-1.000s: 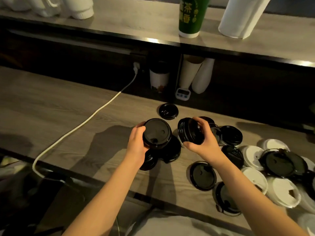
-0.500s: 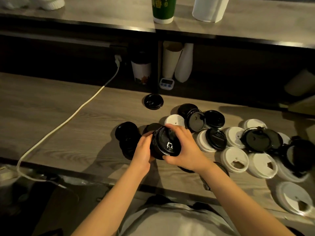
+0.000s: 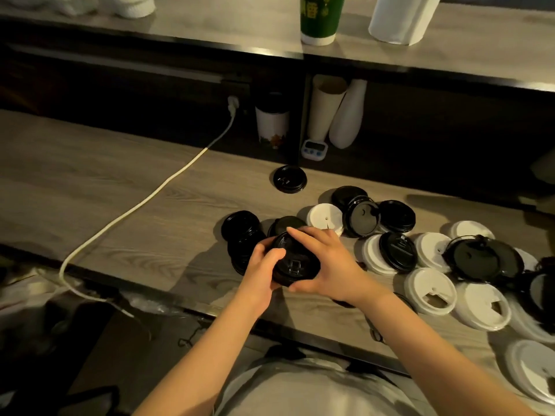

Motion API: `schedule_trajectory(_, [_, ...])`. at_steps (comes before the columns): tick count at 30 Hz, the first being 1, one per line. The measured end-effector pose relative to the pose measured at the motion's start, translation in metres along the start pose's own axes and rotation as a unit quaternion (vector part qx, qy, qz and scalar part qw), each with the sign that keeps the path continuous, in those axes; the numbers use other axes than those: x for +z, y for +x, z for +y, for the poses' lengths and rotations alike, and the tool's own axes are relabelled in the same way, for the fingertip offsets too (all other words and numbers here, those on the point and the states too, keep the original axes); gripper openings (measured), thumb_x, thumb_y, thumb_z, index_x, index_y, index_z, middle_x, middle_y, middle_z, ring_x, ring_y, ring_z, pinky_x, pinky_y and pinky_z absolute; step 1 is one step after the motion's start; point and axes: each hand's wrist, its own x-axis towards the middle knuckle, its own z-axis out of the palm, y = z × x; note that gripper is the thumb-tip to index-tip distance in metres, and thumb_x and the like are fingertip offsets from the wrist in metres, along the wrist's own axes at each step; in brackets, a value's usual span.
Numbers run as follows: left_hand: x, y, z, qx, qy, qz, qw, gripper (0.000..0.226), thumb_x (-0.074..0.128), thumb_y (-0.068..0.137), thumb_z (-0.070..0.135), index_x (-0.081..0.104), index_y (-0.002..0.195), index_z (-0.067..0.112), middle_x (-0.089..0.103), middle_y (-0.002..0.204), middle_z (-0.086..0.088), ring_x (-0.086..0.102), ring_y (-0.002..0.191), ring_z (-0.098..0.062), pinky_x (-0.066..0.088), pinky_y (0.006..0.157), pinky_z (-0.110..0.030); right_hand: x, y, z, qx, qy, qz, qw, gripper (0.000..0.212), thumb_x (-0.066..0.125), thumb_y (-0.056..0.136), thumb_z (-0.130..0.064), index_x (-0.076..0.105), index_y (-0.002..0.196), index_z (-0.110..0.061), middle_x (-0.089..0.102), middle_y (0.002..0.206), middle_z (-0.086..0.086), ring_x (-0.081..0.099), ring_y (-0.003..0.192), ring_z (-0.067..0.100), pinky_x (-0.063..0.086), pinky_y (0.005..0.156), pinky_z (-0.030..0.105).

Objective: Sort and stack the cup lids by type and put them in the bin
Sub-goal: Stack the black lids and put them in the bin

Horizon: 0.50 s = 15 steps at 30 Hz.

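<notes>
Both hands clasp one stack of black lids (image 3: 295,264) just above the wooden counter (image 3: 120,205). My left hand (image 3: 264,265) grips its left side with the thumb on top. My right hand (image 3: 326,262) wraps its right side, index finger along the far rim. More stacked black lids (image 3: 241,228) lie just left of the hands. One black lid (image 3: 289,178) lies alone further back. Loose black lids (image 3: 398,250) and white lids (image 3: 429,291) are scattered to the right. No bin is in view.
A white power cable (image 3: 156,193) runs from a wall socket across the counter to its front edge. Under the upper shelf stand a lidded paper cup (image 3: 271,123), cup stacks (image 3: 326,106) and a small timer (image 3: 313,148). A green cup (image 3: 319,19) stands on the shelf.
A second ago each hand held its own batch of black lids, apart. The hands have come together and the two batches are now one stack held by both. The camera has tilted down.
</notes>
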Motion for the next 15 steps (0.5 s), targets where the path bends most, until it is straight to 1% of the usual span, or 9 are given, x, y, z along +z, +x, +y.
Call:
schedule_trajectory(3, [-0.011, 0.000, 0.004, 0.012, -0.026, 0.023, 0.999, 0.022, 0.048, 0.091, 0.010, 0.053, 0.102, 0.029, 0.061, 0.105, -0.006, 0.061, 0.092, -0.019, 0.050, 0.067, -0.032, 0.006, 0.015, -0.006, -0.019, -0.005, -0.021, 1.000, 0.102, 0.080, 0.061, -0.052, 0.030, 0.146, -0.025, 0.040, 0.143, 0.007, 0.038, 0.121, 0.027, 0.025, 0.103, 0.029])
schedule_trajectory(6, [-0.025, 0.003, 0.012, 0.025, -0.048, 0.034, 0.998, 0.025, 0.051, 0.091, 0.011, 0.052, 0.108, 0.029, 0.062, 0.106, -0.004, 0.061, 0.094, -0.018, 0.049, 0.066, -0.032, 0.012, 0.035, -0.014, -0.055, -0.017, -0.034, 0.998, 0.103, 0.070, 0.061, -0.065, 0.032, 0.146, -0.021, 0.042, 0.142, 0.008, 0.042, 0.119, 0.028, 0.033, 0.105, 0.037])
schedule_trajectory(7, [-0.029, 0.004, 0.015, 0.031, -0.053, 0.041, 0.997, 0.025, 0.052, 0.090, 0.012, 0.053, 0.108, 0.030, 0.062, 0.107, -0.003, 0.061, 0.094, -0.018, 0.049, 0.066, -0.032, 0.013, 0.043, -0.018, -0.066, -0.018, -0.039, 0.997, 0.103, 0.065, 0.061, -0.067, 0.033, 0.145, -0.019, 0.043, 0.141, 0.009, 0.043, 0.119, 0.029, 0.033, 0.104, 0.038])
schedule_trajectory(9, [-0.041, 0.007, 0.021, 0.045, -0.067, 0.070, 0.994, 0.023, 0.053, 0.090, 0.011, 0.053, 0.106, 0.027, 0.061, 0.107, -0.004, 0.061, 0.094, -0.019, 0.050, 0.067, -0.033, 0.015, 0.056, -0.025, -0.084, -0.005, -0.048, 0.995, 0.102, 0.061, 0.062, -0.068, 0.034, 0.145, -0.014, 0.045, 0.140, 0.011, 0.044, 0.122, 0.028, 0.030, 0.105, 0.033])
schedule_trajectory(11, [-0.057, 0.012, 0.028, 0.062, -0.097, 0.118, 0.986, 0.027, 0.055, 0.089, 0.009, 0.051, 0.112, 0.021, 0.059, 0.113, -0.009, 0.061, 0.097, -0.022, 0.051, 0.069, -0.036, 0.014, 0.069, -0.029, -0.068, 0.032, -0.048, 0.996, 0.094, 0.065, 0.069, -0.061, 0.034, 0.144, -0.013, 0.047, 0.139, 0.009, 0.043, 0.125, 0.024, 0.027, 0.104, 0.027])
schedule_trajectory(12, [-0.067, 0.015, 0.032, 0.069, -0.115, 0.148, 0.980, 0.033, 0.056, 0.088, 0.009, 0.049, 0.119, 0.018, 0.057, 0.118, -0.011, 0.060, 0.101, -0.025, 0.052, 0.072, -0.038, 0.013, 0.075, -0.028, -0.048, 0.053, -0.048, 0.996, 0.086, 0.068, 0.075, -0.053, 0.034, 0.144, -0.015, 0.047, 0.139, 0.008, 0.041, 0.127, 0.023, 0.028, 0.104, 0.026])
schedule_trajectory(13, [-0.077, 0.018, 0.036, 0.073, -0.128, 0.176, 0.973, 0.039, 0.057, 0.088, 0.009, 0.047, 0.125, 0.016, 0.055, 0.123, -0.013, 0.058, 0.106, -0.028, 0.053, 0.074, -0.041, 0.013, 0.081, -0.026, -0.026, 0.063, -0.049, 0.996, 0.077, 0.068, 0.080, -0.045, 0.035, 0.143, -0.016, 0.047, 0.138, 0.008, 0.040, 0.127, 0.023, 0.029, 0.104, 0.028])
schedule_trajectory(15, [-0.096, 0.021, 0.041, 0.086, -0.139, 0.212, 0.963, 0.047, 0.058, 0.087, 0.010, 0.043, 0.132, 0.016, 0.051, 0.130, -0.014, 0.056, 0.111, -0.030, 0.053, 0.077, -0.044, 0.017, 0.096, -0.020, 0.001, 0.029, -0.048, 0.998, 0.063, 0.063, 0.087, -0.035, 0.037, 0.141, -0.016, 0.047, 0.138, 0.009, 0.039, 0.129, 0.026, 0.032, 0.105, 0.033])
